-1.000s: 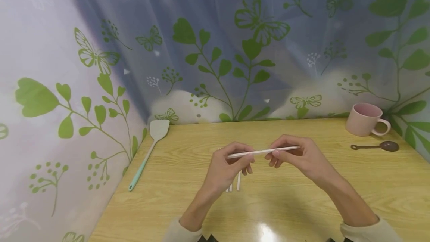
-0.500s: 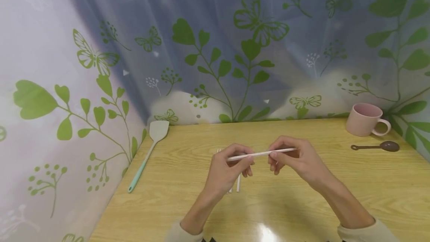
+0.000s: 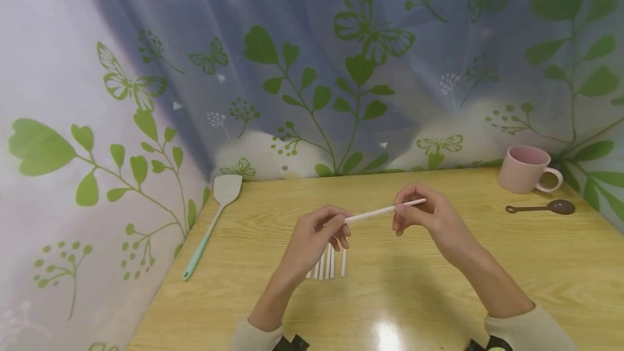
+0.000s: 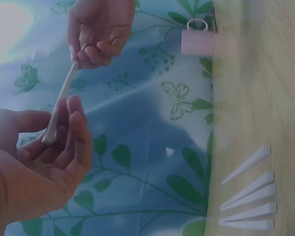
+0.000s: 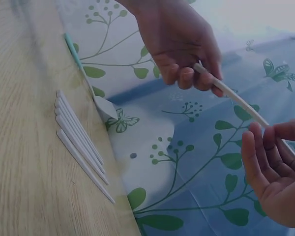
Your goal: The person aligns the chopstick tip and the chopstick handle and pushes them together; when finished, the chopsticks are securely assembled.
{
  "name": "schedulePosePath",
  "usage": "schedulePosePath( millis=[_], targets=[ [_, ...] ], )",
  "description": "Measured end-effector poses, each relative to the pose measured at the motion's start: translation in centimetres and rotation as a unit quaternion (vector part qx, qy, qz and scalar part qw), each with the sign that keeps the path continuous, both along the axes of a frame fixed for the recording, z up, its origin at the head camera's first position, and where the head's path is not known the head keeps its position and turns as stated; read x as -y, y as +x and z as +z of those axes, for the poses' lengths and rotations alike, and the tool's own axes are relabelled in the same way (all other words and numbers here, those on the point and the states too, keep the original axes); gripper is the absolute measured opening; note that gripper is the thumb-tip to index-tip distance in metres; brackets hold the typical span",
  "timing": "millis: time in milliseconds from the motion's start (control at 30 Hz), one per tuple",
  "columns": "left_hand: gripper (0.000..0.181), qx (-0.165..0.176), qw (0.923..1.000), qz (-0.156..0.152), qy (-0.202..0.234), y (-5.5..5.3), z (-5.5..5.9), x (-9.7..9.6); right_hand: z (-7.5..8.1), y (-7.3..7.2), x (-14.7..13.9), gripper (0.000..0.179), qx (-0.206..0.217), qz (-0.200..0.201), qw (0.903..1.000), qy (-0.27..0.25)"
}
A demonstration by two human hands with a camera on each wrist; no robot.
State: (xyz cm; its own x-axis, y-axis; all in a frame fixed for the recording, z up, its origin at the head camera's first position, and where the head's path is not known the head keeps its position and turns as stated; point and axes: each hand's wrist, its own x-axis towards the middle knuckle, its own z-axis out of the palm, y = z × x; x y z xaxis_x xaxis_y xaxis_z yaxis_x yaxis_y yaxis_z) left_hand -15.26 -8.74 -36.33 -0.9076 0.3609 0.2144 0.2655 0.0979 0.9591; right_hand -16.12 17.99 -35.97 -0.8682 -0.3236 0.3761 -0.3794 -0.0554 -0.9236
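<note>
Both hands hold one thin white stick (image 3: 385,210) above the wooden table (image 3: 439,286). My left hand (image 3: 338,225) pinches its left end, with the fingers curled round it (image 4: 49,132). My right hand (image 3: 402,211) pinches it near the right end, which points up and to the right. In the right wrist view the stick (image 5: 236,98) runs from the left hand (image 5: 187,54) to the right hand (image 5: 273,162). Several more white sticks (image 3: 326,264) lie side by side on the table just below the left hand.
A mint-handled spatula (image 3: 209,226) lies at the table's left edge by the curtain. A pink mug (image 3: 526,169) and a brown spoon (image 3: 541,208) sit at the far right. A curtain with a leaf and butterfly pattern (image 3: 312,69) closes off the back and left.
The stick now tilts more, its right end raised. My left hand has dropped and shifted left, uncovering the row of sticks on the table. Both hands keep hold of it.
</note>
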Motion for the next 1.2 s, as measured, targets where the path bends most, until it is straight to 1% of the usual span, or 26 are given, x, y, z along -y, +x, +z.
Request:
schedulePosePath(
  millis=[67, 133, 233, 300, 400, 467, 533, 633, 733, 833, 900, 967, 1067, 1200],
  targets=[
    [0.021, 0.007, 0.9999, 0.001, -0.008, -0.2, -0.2, 0.3, -0.1, -0.5, -0.1, 0.014, 0.025, -0.017, 0.9994, -0.019],
    [0.021, 0.013, 0.9997, -0.005, -0.019, -0.5, -0.5, 0.4, -0.2, -1.1, 0.0, 0.015, 0.051, -0.029, 0.9971, -0.047],
    [0.023, 0.025, 0.9986, -0.016, -0.043, -0.8, -1.2, 0.2, -0.8, -2.4, 0.3, 0.019, 0.077, -0.049, 0.9928, -0.078],
    [0.022, 0.035, 0.9976, -0.016, -0.058, -1.0, -1.9, -0.1, -1.4, -3.5, 0.8, 0.023, 0.093, -0.061, 0.9905, -0.081],
    [0.02, 0.059, 0.9948, -0.009, -0.083, -1.1, -3.1, -0.8, -2.8, -5.4, 1.6, 0.026, 0.118, -0.078, 0.9889, -0.046],
    [0.019, 0.076, 0.9919, -0.011, -0.101, -1.2, -3.9, -1.4, -3.8, -6.4, 2.2, 0.027, 0.136, -0.083, 0.9871, -0.013],
    [0.019, 0.095, 0.9883, -0.021, -0.118, -1.2, -4.6, -1.7, -4.9, -7.3, 2.8, 0.031, 0.15, -0.084, 0.9849, 0.022],
    [0.021, 0.12, 0.9833, -0.033, -0.133, -1.3, -5.5, -2.0, -6.1, -8.1, 3.9, 0.036, 0.168, -0.079, 0.981, 0.056],
    [0.026, 0.135, 0.9805, -0.029, -0.14, -1.3, -6.0, -2.1, -7.2, -8.6, 5.0, 0.04, 0.186, -0.073, 0.9774, 0.07],
    [0.037, 0.132, 0.9783, -0.019, -0.159, -1.3, -6.4, -2.3, -8.0, -8.9, 5.6, 0.039, 0.204, -0.077, 0.9732, 0.074],
    [0.043, 0.12, 0.9766, -0.011, -0.178, -1.3, -6.6, -2.4, -8.5, -9.0, 5.8, 0.039, 0.215, -0.088, 0.9697, 0.074],
    [0.046, 0.1, 0.9735, -0.005, -0.206, -1.3, -6.7, -2.3, -8.9, -9.0, 5.8, 0.039, 0.222, -0.094, 0.9677, 0.072],
    [0.041, 0.073, 0.9671, 0.001, -0.244, -1.2, -6.7, -2.2, -9.5, -9.0, 5.9, 0.038, 0.228, -0.103, 0.9657, 0.068],
    [0.031, 0.058, 0.9569, -0.007, -0.284, -1.1, -6.8, -2.0, -10.0, -8.7, 6.1, 0.037, 0.222, -0.104, 0.9667, 0.073]
  ],
)
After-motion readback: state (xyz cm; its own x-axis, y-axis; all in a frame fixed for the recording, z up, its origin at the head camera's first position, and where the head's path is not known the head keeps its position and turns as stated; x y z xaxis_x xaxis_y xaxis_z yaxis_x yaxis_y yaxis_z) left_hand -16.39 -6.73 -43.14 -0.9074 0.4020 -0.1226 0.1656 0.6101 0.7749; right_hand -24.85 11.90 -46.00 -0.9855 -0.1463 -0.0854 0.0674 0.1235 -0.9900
